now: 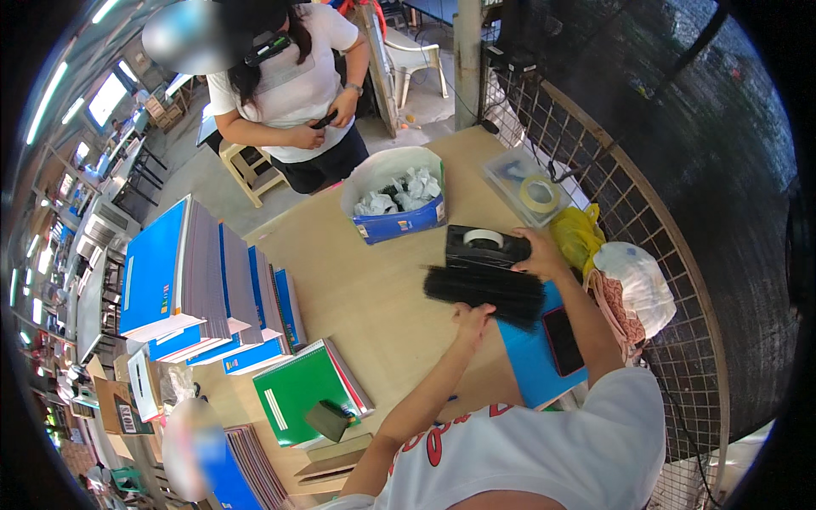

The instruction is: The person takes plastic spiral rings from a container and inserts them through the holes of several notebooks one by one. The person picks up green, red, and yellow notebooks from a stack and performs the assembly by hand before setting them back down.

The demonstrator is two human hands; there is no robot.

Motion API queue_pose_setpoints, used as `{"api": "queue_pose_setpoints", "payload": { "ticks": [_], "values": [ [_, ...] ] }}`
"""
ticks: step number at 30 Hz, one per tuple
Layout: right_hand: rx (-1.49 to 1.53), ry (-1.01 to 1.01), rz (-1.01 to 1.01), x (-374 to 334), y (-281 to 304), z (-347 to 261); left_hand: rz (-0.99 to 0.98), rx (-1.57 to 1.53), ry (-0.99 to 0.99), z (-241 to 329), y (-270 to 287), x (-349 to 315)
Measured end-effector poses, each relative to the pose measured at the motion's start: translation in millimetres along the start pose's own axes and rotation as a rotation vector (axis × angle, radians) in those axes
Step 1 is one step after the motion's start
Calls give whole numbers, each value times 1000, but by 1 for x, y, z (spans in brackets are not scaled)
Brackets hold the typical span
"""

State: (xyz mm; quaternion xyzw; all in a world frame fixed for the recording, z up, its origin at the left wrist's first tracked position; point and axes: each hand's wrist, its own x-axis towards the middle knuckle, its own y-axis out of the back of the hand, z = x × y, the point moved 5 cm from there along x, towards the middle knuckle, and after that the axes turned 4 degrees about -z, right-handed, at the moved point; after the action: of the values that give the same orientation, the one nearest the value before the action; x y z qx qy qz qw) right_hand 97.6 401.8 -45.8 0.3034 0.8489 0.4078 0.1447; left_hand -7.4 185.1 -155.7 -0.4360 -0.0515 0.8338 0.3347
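My left hand (473,320) is closed at the near edge of a black bristled brush (484,296), which lies crosswise over the table. Just beyond the brush is a black tape dispenser (459,246) with a roll of pale tape (483,239) in it. Around its right end, my right hand (537,255) is closed. The brush hides the near side of the dispenser. Below the brush a blue folder or notebook (531,361) lies flat, with a dark phone (563,342) in a red-edged case on it.
Tall stacks of blue notebooks (157,263) stand at left, near a green spiral notebook (297,395). A blue-and-white box (399,225) holds crumpled paper. At right are a clear plastic tray (501,183), a yellow bag (574,238) and a wire fence (654,204). Another person (289,110) stands across the table (340,289).
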Motion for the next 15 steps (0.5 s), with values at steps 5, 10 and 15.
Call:
{"api": "queue_pose_setpoints", "payload": {
  "ticks": [5, 10, 15],
  "values": [
    [124, 101, 16, 1, 30, 42, -162, 89, -88, 4, 21, 4],
    [148, -89, 123, 74, 45, -40, 486, 305, -817, 170, 67, 33],
    [104, -173, 63, 217, -26, -116, 338, 234, -710, 260, 140, 149]
  ]
}}
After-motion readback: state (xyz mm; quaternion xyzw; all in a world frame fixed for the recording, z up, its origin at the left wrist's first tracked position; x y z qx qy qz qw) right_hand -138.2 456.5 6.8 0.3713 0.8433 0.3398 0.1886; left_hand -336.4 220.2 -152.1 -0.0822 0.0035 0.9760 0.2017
